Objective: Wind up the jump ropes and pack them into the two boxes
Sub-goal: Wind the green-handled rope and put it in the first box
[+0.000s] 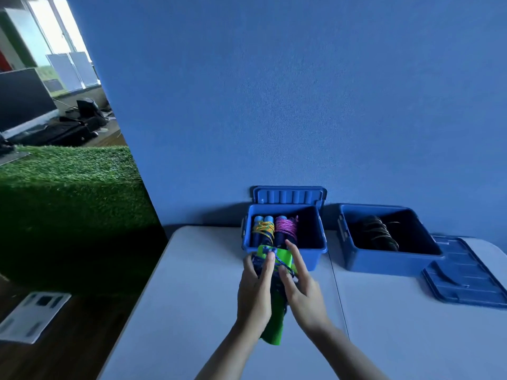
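A jump rope with green handles (274,325) and dark blue cord wound round it is held above the white table (192,297), just in front of the left blue box (315,256). My left hand (253,294) grips the bundle from the left. My right hand (299,286) pinches the blue cord with thumb and forefinger, its other fingers stretched toward the box. Inside the left box lie a bundle wound with yellow cord (263,229) and one wound with purple cord (286,229). The right blue box (389,261) holds a dark rope bundle (380,234).
One blue lid (289,196) leans against the blue wall behind the left box. A second lid (463,275) lies flat on the table, right of the right box. Left of the table stand an artificial grass block (68,187) and a white scale (30,316) on the floor.
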The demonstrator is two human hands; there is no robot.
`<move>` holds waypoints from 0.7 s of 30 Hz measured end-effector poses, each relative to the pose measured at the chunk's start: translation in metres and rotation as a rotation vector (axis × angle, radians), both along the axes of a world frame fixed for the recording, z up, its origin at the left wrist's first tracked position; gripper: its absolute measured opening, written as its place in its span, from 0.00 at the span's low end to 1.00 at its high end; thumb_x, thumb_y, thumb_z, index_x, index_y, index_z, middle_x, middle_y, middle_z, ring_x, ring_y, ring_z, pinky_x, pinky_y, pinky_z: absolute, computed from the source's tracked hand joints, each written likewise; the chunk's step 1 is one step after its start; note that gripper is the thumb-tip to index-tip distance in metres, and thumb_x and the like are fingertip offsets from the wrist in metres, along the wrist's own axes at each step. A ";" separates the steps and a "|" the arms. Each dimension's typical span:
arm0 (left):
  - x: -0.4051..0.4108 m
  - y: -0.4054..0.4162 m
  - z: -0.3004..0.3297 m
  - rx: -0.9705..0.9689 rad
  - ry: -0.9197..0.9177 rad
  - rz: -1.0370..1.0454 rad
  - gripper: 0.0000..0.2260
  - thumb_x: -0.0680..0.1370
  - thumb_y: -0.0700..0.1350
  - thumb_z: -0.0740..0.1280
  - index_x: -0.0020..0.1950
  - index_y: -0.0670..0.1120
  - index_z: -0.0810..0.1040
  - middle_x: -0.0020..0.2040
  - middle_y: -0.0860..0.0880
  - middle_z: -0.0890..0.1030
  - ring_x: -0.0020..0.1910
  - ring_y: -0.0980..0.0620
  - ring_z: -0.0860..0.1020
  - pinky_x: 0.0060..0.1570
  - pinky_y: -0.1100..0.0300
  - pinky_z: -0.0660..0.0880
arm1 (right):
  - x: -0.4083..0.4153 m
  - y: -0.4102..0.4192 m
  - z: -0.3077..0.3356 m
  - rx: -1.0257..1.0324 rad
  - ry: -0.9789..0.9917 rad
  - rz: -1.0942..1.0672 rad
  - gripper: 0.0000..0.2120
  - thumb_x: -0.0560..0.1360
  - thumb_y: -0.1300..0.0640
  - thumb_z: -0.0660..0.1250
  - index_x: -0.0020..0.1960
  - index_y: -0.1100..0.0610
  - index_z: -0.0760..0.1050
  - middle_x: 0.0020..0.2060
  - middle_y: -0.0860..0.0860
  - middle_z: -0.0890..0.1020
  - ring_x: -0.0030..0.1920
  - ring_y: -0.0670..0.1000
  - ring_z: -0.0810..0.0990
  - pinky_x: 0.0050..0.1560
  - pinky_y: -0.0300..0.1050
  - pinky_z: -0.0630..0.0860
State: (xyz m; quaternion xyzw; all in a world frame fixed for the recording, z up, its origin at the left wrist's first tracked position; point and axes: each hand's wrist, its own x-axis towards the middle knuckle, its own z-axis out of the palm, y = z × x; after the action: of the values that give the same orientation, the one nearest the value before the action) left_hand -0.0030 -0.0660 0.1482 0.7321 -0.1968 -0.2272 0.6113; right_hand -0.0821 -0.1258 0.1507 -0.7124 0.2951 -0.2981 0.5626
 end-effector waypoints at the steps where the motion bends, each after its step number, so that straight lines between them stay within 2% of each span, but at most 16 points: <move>1: 0.000 -0.001 -0.001 -0.003 -0.025 0.004 0.11 0.75 0.65 0.61 0.48 0.60 0.72 0.44 0.56 0.82 0.44 0.57 0.81 0.47 0.52 0.78 | -0.001 0.001 -0.002 -0.001 -0.005 -0.008 0.25 0.79 0.57 0.60 0.66 0.30 0.61 0.30 0.47 0.77 0.30 0.46 0.68 0.32 0.38 0.67; 4: -0.003 0.000 -0.004 -0.028 -0.057 0.005 0.08 0.77 0.61 0.61 0.49 0.59 0.71 0.46 0.55 0.82 0.45 0.58 0.80 0.48 0.56 0.76 | -0.002 0.000 -0.007 -0.059 0.041 0.002 0.26 0.79 0.58 0.60 0.68 0.32 0.60 0.22 0.45 0.72 0.26 0.44 0.65 0.29 0.35 0.63; 7: -0.003 -0.004 -0.007 -0.053 -0.056 -0.011 0.03 0.77 0.60 0.62 0.48 0.63 0.71 0.47 0.55 0.82 0.46 0.57 0.81 0.49 0.54 0.77 | -0.004 -0.003 -0.006 -0.076 0.078 0.015 0.26 0.80 0.57 0.58 0.69 0.32 0.57 0.22 0.42 0.73 0.25 0.43 0.66 0.32 0.37 0.65; 8: -0.001 -0.007 -0.008 -0.070 -0.056 -0.027 0.04 0.76 0.62 0.63 0.48 0.64 0.71 0.47 0.55 0.82 0.46 0.57 0.81 0.49 0.53 0.77 | -0.005 -0.005 -0.005 -0.054 0.067 0.036 0.26 0.80 0.56 0.58 0.69 0.29 0.56 0.25 0.39 0.75 0.27 0.41 0.69 0.35 0.36 0.67; 10: 0.003 -0.014 -0.006 -0.114 -0.027 -0.060 0.10 0.74 0.64 0.63 0.51 0.62 0.72 0.48 0.54 0.82 0.47 0.55 0.82 0.49 0.53 0.78 | -0.006 -0.009 -0.001 0.036 0.005 0.082 0.27 0.80 0.54 0.59 0.68 0.27 0.55 0.42 0.35 0.81 0.39 0.37 0.76 0.47 0.37 0.72; 11: 0.004 -0.017 -0.003 -0.145 0.007 -0.064 0.12 0.74 0.64 0.63 0.52 0.60 0.72 0.49 0.53 0.82 0.47 0.54 0.82 0.49 0.53 0.78 | -0.006 -0.013 -0.002 0.079 -0.027 0.097 0.28 0.79 0.55 0.61 0.69 0.28 0.56 0.51 0.38 0.81 0.45 0.38 0.77 0.53 0.38 0.72; 12: 0.006 -0.021 -0.002 -0.166 0.034 -0.069 0.12 0.76 0.62 0.64 0.53 0.57 0.72 0.49 0.52 0.82 0.46 0.54 0.82 0.48 0.55 0.78 | -0.007 -0.018 -0.003 0.115 -0.048 0.107 0.31 0.78 0.58 0.63 0.69 0.30 0.56 0.56 0.42 0.81 0.49 0.39 0.78 0.56 0.39 0.72; 14: 0.008 -0.029 -0.003 -0.151 0.060 -0.093 0.15 0.75 0.63 0.64 0.55 0.54 0.73 0.50 0.51 0.82 0.48 0.56 0.82 0.49 0.58 0.77 | -0.010 -0.028 -0.006 0.096 -0.009 0.106 0.37 0.75 0.64 0.66 0.71 0.33 0.55 0.57 0.46 0.82 0.51 0.42 0.81 0.57 0.40 0.74; 18: 0.019 -0.048 -0.021 0.034 0.025 -0.173 0.38 0.63 0.75 0.55 0.65 0.54 0.72 0.57 0.52 0.78 0.57 0.55 0.76 0.59 0.56 0.71 | -0.019 -0.056 -0.009 0.031 0.070 0.061 0.39 0.72 0.65 0.70 0.73 0.39 0.57 0.53 0.39 0.82 0.51 0.44 0.83 0.57 0.45 0.77; 19: 0.023 -0.052 -0.024 0.090 0.003 -0.202 0.39 0.64 0.75 0.55 0.68 0.54 0.70 0.58 0.52 0.76 0.58 0.54 0.75 0.59 0.57 0.70 | -0.021 -0.069 -0.009 0.009 0.074 0.019 0.39 0.70 0.65 0.71 0.72 0.39 0.59 0.53 0.39 0.82 0.50 0.44 0.83 0.56 0.45 0.78; 21: 0.032 -0.062 -0.028 0.173 -0.040 -0.264 0.32 0.72 0.67 0.60 0.71 0.52 0.66 0.61 0.52 0.73 0.60 0.55 0.72 0.57 0.62 0.67 | -0.019 -0.096 -0.006 -0.090 0.118 -0.067 0.40 0.68 0.64 0.74 0.70 0.37 0.61 0.55 0.42 0.81 0.49 0.43 0.83 0.54 0.46 0.79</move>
State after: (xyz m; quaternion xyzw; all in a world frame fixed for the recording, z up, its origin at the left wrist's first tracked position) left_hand 0.0294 -0.1284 0.1204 0.7543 -0.2831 -0.3071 0.5065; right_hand -0.1007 -0.2215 0.1444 -0.7430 0.3377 -0.2872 0.5015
